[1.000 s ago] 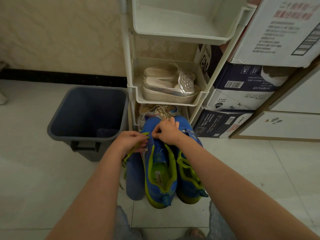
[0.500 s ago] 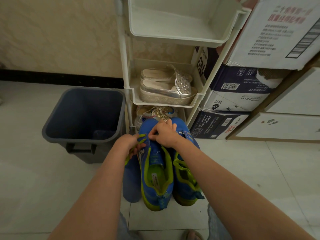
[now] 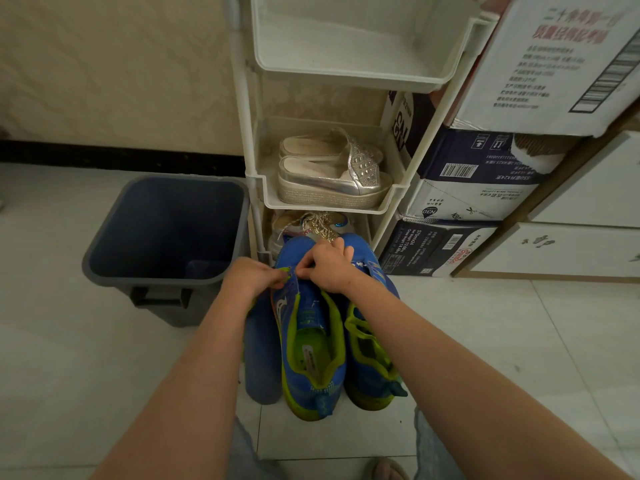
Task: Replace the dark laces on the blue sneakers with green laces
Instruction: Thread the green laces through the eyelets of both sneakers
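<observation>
A: Status, left to right?

B: Grey bin (image 3: 152,280) at left of frame, on the tile floor, just beside the white rack (image 3: 242,133).

A: Hands?

B: Left hand (image 3: 254,277), centre frame: fingers curled, tips clamped on the green lace (image 3: 284,270) at the eyelet edge of the middle sneaker (image 3: 311,344). A flat blue insole (image 3: 261,351) lies against that sneaker's left side.

A: Other hand?

B: Right hand (image 3: 327,268), just right of the lace: fingers curled, thumb and forefinger pinching the middle sneaker's upper near the toe. Can't tell if the lace is in that pinch too.

A: Where's the pair?

B: Both on the floor at centre frame, heels toward the camera and toes at the rack's bottom tier. The second sneaker (image 3: 367,358) touches the middle one on the right, partly under the forearm.

A: Further right?

B: Silver platform shoes (image 3: 332,178) on the rack's middle tier. Stacked cardboard boxes (image 3: 467,188) at right of frame, against the rack.
</observation>
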Demonstrator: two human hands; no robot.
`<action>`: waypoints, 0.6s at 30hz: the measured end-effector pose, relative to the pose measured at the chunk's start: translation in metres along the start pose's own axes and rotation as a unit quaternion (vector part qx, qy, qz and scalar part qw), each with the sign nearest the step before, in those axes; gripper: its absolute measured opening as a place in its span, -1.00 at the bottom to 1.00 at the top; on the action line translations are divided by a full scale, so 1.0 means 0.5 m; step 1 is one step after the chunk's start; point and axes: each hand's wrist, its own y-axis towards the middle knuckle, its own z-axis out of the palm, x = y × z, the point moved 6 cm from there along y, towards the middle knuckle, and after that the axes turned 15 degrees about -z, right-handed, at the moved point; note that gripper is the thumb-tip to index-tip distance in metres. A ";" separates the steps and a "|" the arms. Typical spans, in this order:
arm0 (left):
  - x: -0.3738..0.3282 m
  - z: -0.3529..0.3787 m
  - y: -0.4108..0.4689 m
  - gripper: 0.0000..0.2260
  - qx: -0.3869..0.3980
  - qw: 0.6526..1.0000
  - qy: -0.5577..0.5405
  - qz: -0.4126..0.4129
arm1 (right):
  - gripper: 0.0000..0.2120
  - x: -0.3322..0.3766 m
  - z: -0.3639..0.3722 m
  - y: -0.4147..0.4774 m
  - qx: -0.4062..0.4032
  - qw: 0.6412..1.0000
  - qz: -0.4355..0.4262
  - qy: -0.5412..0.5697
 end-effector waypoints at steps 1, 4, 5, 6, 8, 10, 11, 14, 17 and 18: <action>-0.005 -0.006 -0.003 -0.86 -0.021 0.999 0.026 0.031 | -0.81 0.002 0.000 0.001 -0.001 1.000 -0.001 -0.015; -0.009 -0.010 -0.018 -0.85 -0.057 0.989 0.086 0.103 | -0.80 0.009 -0.004 0.003 -0.006 0.997 -0.013 -0.072; -0.009 -0.010 -0.023 -0.85 -0.067 0.986 0.094 0.124 | -0.80 0.010 -0.006 0.003 -0.006 0.997 -0.015 -0.082; -0.007 -0.011 -0.026 -0.85 -0.074 0.983 0.093 0.141 | -0.80 0.009 -0.008 0.004 -0.006 0.996 -0.017 -0.086; -0.004 -0.011 -0.029 -0.87 -0.082 0.980 0.084 0.163 | -0.81 0.006 -0.013 0.004 -0.004 0.996 -0.019 -0.087; 0.001 -0.010 -0.028 -0.89 -0.086 0.977 0.075 0.178 | -0.83 -0.002 -0.018 0.003 -0.008 0.998 -0.010 -0.065; 0.003 -0.008 -0.027 -0.90 -0.086 0.976 0.078 0.186 | -0.84 -0.008 -0.018 0.004 -0.009 0.999 -0.004 -0.044; 0.007 -0.004 -0.024 -0.96 -0.089 0.970 0.108 0.198 | -0.85 -0.030 -0.018 0.004 -0.010 0.999 0.016 0.029; 0.001 -0.007 -0.030 -0.90 -0.070 0.971 0.120 0.193 | -0.88 -0.059 -0.051 -0.002 -0.079 0.985 0.005 0.156; -0.002 -0.007 -0.032 -0.88 -0.065 0.971 0.123 0.193 | -0.87 -0.069 -0.066 -0.009 -0.103 0.976 0.003 0.193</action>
